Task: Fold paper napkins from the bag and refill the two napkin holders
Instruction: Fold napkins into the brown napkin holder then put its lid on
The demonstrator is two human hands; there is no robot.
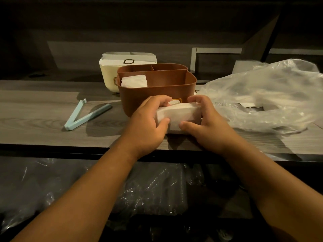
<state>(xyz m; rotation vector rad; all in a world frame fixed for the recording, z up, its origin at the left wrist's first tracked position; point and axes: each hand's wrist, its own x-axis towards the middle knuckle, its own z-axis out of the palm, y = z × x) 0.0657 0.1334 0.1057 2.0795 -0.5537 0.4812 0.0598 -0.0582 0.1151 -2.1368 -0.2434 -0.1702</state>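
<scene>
Gripping a white napkin stack (178, 117) at frame centre, the left hand (148, 123) and right hand (208, 123) curl around its ends. Behind stands the brown holder (157, 91); the plastic bag (267, 96) lies right.

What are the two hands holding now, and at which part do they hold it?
Both hold one stack of white napkins: the left hand grips its left end, the right hand its right end, thumbs on the near side.

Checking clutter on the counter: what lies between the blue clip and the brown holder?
In the head view, only bare wood counter and shadow lie between the blue clip and the brown holder; nothing else sits there.
</scene>
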